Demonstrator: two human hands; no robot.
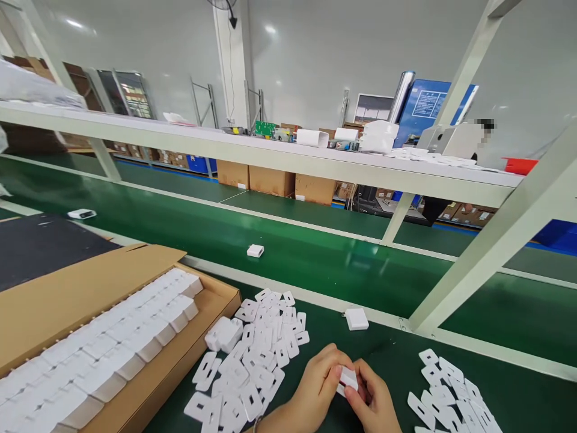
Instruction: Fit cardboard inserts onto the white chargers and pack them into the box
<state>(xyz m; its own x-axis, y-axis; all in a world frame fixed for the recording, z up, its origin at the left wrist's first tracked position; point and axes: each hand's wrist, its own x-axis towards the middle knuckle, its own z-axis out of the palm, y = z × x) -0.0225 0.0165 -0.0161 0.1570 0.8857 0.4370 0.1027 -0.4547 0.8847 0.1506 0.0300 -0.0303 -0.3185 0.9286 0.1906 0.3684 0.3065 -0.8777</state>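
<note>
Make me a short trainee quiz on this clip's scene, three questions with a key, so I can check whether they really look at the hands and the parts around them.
1. Multiple choice: what is held between the left hand and the right hand?
A. a screwdriver
B. a small white part
C. a roll of tape

2. Open question: on which side of the hands does the open cardboard box lie?

3. Fill in the blank: flat white plates with cut-outs lie in loose piles on ___ sides of the hands.

Key:
1. B
2. The left side
3. both
</note>
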